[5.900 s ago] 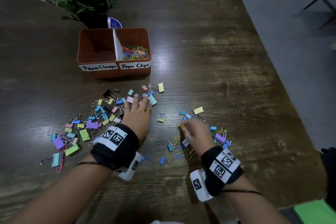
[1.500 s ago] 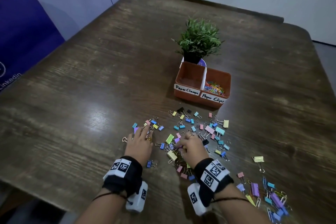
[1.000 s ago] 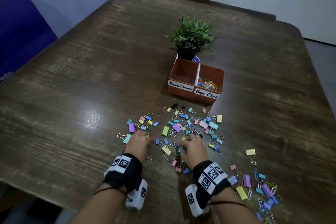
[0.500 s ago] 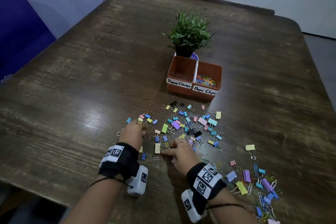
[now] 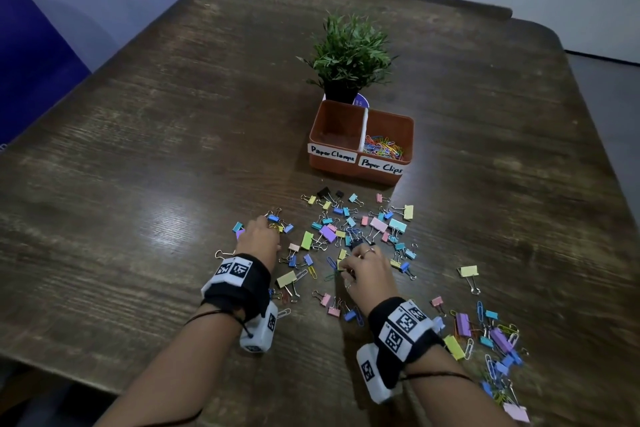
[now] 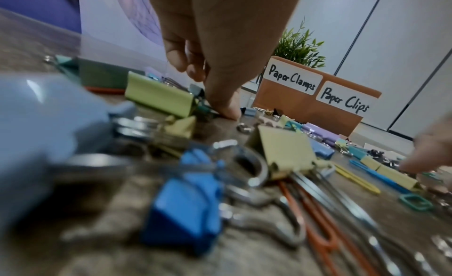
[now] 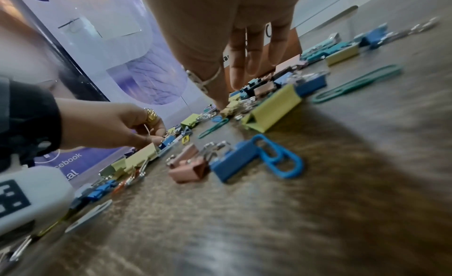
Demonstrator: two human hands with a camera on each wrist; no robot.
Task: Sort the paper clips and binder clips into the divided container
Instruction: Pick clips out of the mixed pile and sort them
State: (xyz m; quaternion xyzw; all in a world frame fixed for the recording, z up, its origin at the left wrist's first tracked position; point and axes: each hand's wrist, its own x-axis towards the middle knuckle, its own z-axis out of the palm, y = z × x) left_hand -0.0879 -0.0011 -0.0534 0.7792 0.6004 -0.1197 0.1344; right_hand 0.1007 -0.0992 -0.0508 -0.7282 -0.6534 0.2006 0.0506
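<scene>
Orange divided container (image 5: 360, 170) labelled "Paper Clamps", "Paper Clips"; left hand (image 5: 258, 236) pinches binder clip (image 7: 168, 140), right hand (image 5: 363, 270) grip unclear.

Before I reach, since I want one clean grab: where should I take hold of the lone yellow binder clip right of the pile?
Pinch its wire handles, coming from the near side with the right hand. The yellow binder clip lies flat and apart from the others, with its handles trailing toward you, so a pinch there probably catches nothing else.
</scene>
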